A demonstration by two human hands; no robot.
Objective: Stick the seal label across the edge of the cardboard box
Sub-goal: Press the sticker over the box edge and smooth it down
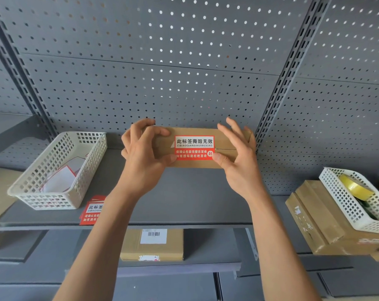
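Between both hands, above the grey shelf (184, 192), the cardboard box (225, 146) is gripped: left hand (140, 157) curled round its left end, right hand (236, 155) its right, thumb at the seal label (194, 148). That label already spans the flap seam; probably only pressing it flat remains.

Both hands hide the cardboard box (224, 139) ends
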